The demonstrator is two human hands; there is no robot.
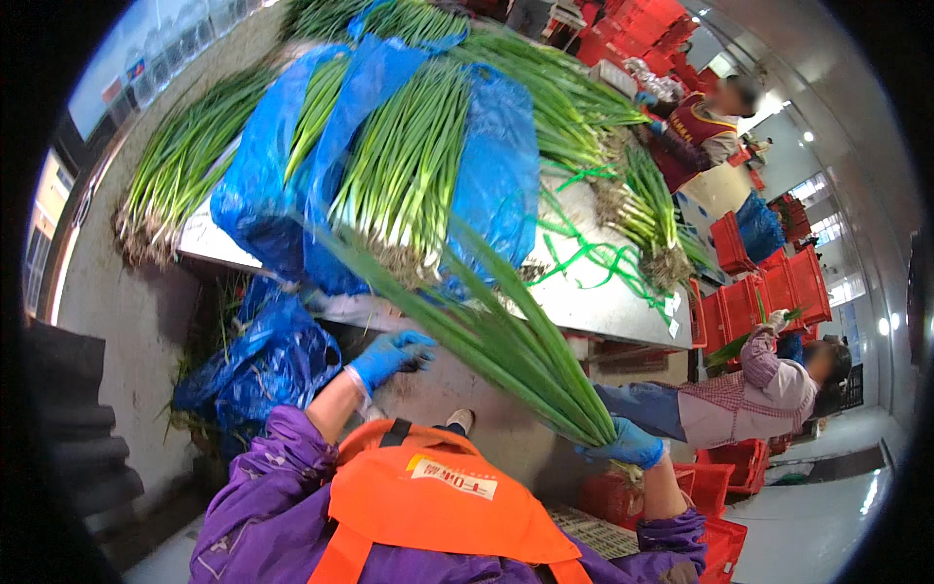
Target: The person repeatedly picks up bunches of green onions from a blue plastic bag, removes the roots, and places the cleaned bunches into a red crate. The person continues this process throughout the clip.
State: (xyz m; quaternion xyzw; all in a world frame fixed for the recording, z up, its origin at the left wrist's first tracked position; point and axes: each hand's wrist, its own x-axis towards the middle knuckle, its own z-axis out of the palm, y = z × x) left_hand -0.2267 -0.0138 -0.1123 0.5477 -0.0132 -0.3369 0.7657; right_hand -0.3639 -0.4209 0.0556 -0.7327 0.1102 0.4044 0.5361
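My right hand (629, 444), in a blue glove, is closed around the lower ends of a bunch of green onions (522, 343). Their long leaves fan up and left towards the table. My left hand (394, 359), gloved in blue as well, holds nothing, its fingers apart and loosely curled. Beyond the hands, a pile of green onions with roots (408, 160) lies on a blue plastic bag (496, 168) on the metal table (584, 274). Green straps (598, 255) lie loose to the right of the bag, beside a smaller rooted bundle (649, 212).
Crumpled blue plastic bags (273, 358) sit below the table at left. Another rooted heap (190, 160) overhangs the table's left end. Red crates (781, 285) stand at right, more (715, 489) near my right arm. One person (751, 401) stands at right; another (689, 135) works across the table.
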